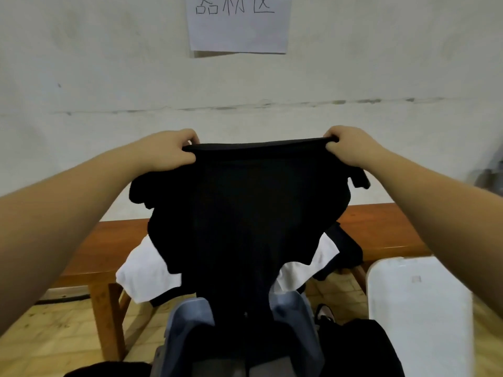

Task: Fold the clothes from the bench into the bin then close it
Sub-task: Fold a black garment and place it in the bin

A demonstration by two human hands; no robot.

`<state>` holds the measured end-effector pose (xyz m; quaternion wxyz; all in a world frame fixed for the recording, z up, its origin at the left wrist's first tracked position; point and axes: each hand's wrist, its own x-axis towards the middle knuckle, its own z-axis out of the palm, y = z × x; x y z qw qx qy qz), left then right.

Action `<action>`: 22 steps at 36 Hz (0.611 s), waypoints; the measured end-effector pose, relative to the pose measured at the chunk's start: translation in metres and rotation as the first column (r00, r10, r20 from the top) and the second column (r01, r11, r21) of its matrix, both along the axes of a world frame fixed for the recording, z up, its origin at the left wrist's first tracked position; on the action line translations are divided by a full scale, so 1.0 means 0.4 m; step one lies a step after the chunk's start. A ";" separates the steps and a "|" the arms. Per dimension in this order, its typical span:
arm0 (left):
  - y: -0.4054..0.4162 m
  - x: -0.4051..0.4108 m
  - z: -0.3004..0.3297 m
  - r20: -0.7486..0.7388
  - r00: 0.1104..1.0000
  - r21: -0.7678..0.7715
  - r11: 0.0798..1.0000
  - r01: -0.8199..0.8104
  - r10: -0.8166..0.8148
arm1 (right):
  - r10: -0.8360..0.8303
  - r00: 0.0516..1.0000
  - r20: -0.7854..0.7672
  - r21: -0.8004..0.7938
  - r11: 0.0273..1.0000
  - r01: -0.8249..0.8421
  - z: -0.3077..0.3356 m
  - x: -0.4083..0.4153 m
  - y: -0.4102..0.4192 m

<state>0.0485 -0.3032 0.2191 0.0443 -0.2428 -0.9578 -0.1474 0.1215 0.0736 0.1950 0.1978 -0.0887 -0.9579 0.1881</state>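
Note:
A black garment (245,208) hangs stretched in the air in front of me. My left hand (171,151) pinches its upper left corner and my right hand (348,148) pinches its upper right corner. Below it a white garment with black trim (144,270) lies on the brown wooden bench (381,227). The grey-blue bin (190,330) stands on the floor under the hanging cloth, with dark clothing inside; its far side is hidden by the black garment. The white bin lid (419,317) stands at the lower right.
A white wall with a paper sign (238,23) rises behind the bench. The floor (54,330) is yellowish tile. A shoe (325,314) shows to the right of the bin. Dark clothing fills the lower frame edge.

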 end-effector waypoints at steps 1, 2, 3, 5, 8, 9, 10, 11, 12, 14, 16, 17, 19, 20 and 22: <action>-0.001 -0.002 0.001 -0.001 1.000 0.028 1.000 -0.001 0.001 | -0.004 1.000 -0.022 -0.009 1.000 0.003 0.000 0.000 0.003; -0.002 -0.001 0.002 -0.003 1.000 0.055 0.998 -0.007 0.007 | -0.013 0.998 -0.057 -0.025 1.000 0.012 0.001 0.000 0.005; -0.002 -0.002 0.003 0.001 1.000 0.091 0.996 -0.021 0.021 | -0.026 0.995 -0.099 -0.058 0.998 0.021 0.005 0.002 0.004; -0.002 -0.003 0.004 0.007 0.999 0.188 0.981 -0.048 0.048 | -0.058 0.986 -0.159 -0.157 0.987 0.033 0.009 0.006 0.000; -0.008 -0.006 0.001 0.052 0.995 0.404 0.910 -0.096 0.082 | -0.068 0.997 -0.033 -0.149 0.987 0.062 -0.012 0.014 -0.006; -0.013 -0.007 -0.001 0.082 0.993 0.477 0.871 -0.116 0.087 | -0.062 0.997 0.040 -0.114 0.991 0.067 -0.028 0.014 -0.005; -0.016 -0.008 -0.002 0.116 0.990 0.545 0.828 -0.133 0.083 | -0.066 0.994 0.084 -0.100 0.992 0.075 -0.043 0.014 0.000; -0.019 -0.008 -0.005 0.152 0.986 0.603 0.784 -0.149 0.071 | -0.073 0.993 0.093 -0.120 0.989 0.084 -0.056 0.013 0.005; -0.021 -0.007 -0.007 0.185 0.981 0.654 0.738 -0.162 0.052 | -0.080 0.994 0.077 -0.170 0.981 0.092 -0.064 0.012 0.008; -0.019 -0.003 -0.014 0.250 0.967 0.726 0.653 -0.213 0.037 | -0.082 0.997 0.011 -0.301 0.950 0.081 -0.063 0.012 0.000; -0.007 0.000 -0.026 0.310 0.950 0.765 0.588 -0.262 0.020 | -0.048 0.997 -0.059 -0.475 0.880 0.014 -0.050 0.006 -0.029; 0.007 0.006 -0.030 0.335 0.942 0.780 0.562 -0.275 -0.002 | -0.021 0.996 -0.088 -0.559 0.829 -0.032 -0.041 0.003 -0.051; 0.041 0.020 -0.036 0.355 0.933 0.813 0.512 -0.277 -0.058 | 0.029 0.991 -0.130 -0.669 0.735 -0.110 -0.019 -0.005 -0.106; 0.061 0.029 -0.039 0.353 0.932 0.824 0.499 -0.269 -0.082 | 0.057 0.988 -0.145 -0.704 0.696 -0.144 -0.009 -0.011 -0.134; 0.095 0.050 -0.044 0.327 0.937 0.818 0.532 -0.218 -0.119 | 0.125 0.976 -0.179 -0.767 0.604 -0.218 0.010 -0.024 -0.192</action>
